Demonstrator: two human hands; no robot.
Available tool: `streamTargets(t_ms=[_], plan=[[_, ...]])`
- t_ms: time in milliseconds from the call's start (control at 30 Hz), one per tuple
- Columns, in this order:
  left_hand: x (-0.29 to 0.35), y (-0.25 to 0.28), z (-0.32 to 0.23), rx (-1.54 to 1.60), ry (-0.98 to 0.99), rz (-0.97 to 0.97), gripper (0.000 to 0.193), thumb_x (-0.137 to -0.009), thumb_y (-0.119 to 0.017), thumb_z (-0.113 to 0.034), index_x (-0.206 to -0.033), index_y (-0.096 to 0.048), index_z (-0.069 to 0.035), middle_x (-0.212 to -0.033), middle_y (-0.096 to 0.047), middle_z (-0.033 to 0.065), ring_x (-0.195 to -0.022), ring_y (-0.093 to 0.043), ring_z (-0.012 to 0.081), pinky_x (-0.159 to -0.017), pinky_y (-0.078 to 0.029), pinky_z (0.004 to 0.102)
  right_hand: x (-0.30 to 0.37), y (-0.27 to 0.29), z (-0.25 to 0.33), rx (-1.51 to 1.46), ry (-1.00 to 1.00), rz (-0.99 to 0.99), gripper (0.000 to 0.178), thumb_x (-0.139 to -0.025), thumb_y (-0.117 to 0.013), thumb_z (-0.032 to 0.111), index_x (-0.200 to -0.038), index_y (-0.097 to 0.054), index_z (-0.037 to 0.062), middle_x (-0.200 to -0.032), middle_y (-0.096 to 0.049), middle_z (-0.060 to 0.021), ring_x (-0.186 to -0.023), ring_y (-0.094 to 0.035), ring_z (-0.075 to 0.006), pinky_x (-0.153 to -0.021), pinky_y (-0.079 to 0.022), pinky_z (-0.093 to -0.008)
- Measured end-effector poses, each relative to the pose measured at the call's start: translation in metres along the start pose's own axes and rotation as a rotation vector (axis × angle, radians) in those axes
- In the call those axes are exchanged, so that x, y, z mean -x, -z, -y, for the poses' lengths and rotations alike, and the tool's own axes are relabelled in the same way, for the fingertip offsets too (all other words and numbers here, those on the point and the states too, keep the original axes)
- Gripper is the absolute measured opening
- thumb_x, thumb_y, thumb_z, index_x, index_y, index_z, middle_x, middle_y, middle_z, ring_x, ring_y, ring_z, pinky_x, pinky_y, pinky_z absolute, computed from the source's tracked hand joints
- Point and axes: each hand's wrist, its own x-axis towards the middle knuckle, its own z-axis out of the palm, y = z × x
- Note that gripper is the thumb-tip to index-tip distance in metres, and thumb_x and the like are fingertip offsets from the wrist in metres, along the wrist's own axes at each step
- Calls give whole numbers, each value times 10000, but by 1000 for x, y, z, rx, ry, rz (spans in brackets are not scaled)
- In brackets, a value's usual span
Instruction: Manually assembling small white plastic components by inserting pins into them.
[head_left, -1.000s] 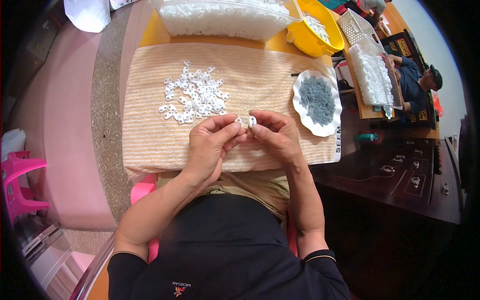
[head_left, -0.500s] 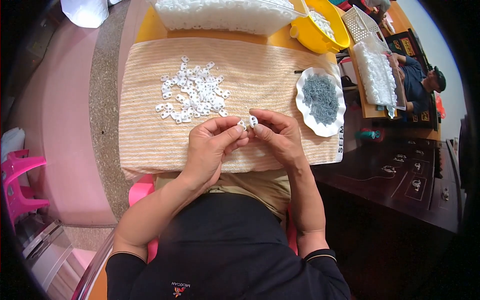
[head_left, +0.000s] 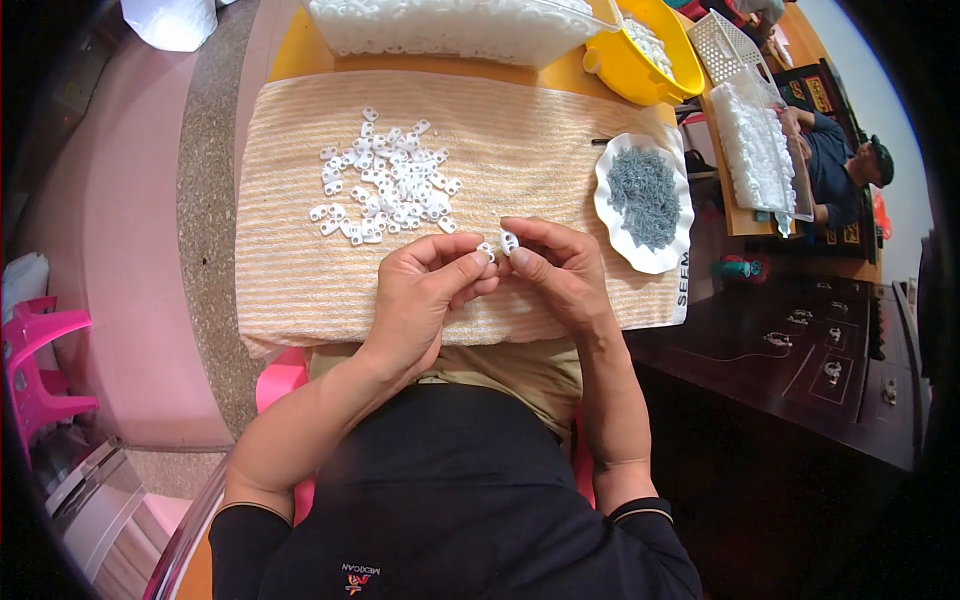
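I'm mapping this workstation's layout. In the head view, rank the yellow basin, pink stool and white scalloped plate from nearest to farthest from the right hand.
From the right hand:
1. White scalloped plate: ahead, to its right.
2. Yellow basin: farther ahead, also right.
3. Pink stool: far left, picture's edge.

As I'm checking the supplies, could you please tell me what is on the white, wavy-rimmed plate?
Thin grey pieces lie heaped on the white, wavy-rimmed plate; its middle beneath them cannot be seen.
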Motion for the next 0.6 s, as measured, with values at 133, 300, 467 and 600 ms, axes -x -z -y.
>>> streamTargets(t_ms=[133, 300, 467, 600], plan=[[0, 0, 0, -15, 2, 5, 166, -865, -637, -9, -1025, -608, 24, -876, -669, 119, -776, -665, 173, -735, -573, 274, 1, -2, 1, 22, 15, -8, 327, -894, -632, 45, -1208, -585, -32, -988, -663, -82, -868, -650, -136, -793, -527, -253], [0, -1, 0, -23, 9, 2, 164, -863, -635, -1, -1024, -616, 27, -901, -666, 109, -791, -661, 160, -738, -576, 276, 0, -4, 3, 2, 15, 10, 306, -890, -633, 38, -1183, -598, -43, -1017, -644, -71, -893, -637, -129, -794, -518, -243], [-1, 1, 1, -35, 2, 17, 152, -863, -635, 5, -1013, -626, 29, -906, -664, 105, -802, -658, 154, -735, -578, 271, 0, -2, 2, 98, 13, 49, 288, -886, -636, 34, -1161, -611, -48, -1028, -634, -55, -934, -611, -120, -827, -498, -232], [-1, 0, 1, -47, 3, 17, 147, -867, -632, 6, -1012, -628, 30, -906, -663, 103, -806, -657, 149, -737, -580, 266, 1, -4, 4, 75, 11, 45, 286, -887, -635, 35, -1161, -613, -45, -1027, -635, -57, -929, -613, -119, -827, -497, -232]])
